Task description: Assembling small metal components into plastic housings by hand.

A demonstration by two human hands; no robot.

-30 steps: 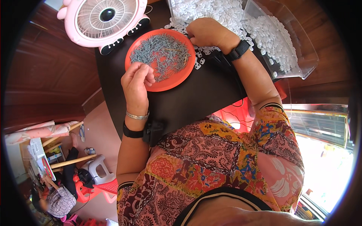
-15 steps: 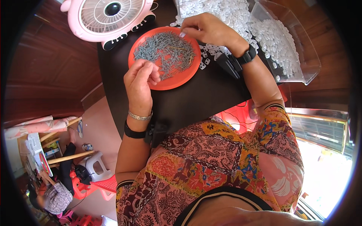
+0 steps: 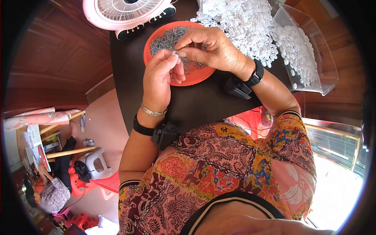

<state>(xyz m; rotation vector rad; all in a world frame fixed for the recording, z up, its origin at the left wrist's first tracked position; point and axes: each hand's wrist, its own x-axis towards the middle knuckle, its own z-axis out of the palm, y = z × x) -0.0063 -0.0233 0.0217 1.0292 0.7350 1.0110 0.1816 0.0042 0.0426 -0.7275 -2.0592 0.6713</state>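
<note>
My left hand (image 3: 158,76) and my right hand (image 3: 216,47) meet over the near part of a round orange-red plate (image 3: 198,78). A small white plastic piece (image 3: 175,53) is pinched between their fingertips. The left thumb and forefinger press on one side of it, and the right thumb and forefinger close in from the other. Whatever else the curled left fingers may hold is hidden. Many thin grey screw-like pins (image 3: 166,40) lie loose in the plate, partly covered by my hands.
Behind my right hand spreads a big heap of white plastic pieces (image 3: 244,27). A clear plastic bin (image 3: 323,74) with more stands at the far right. A pink fan (image 3: 111,25) sits at the far left of the dark table (image 3: 196,105). Another person (image 3: 56,192) sits at lower left.
My right hand has come left and nearer with the white piece, from the plate's far right rim to my left hand. The left fingers now meet it. The whole view has shifted slightly.
</note>
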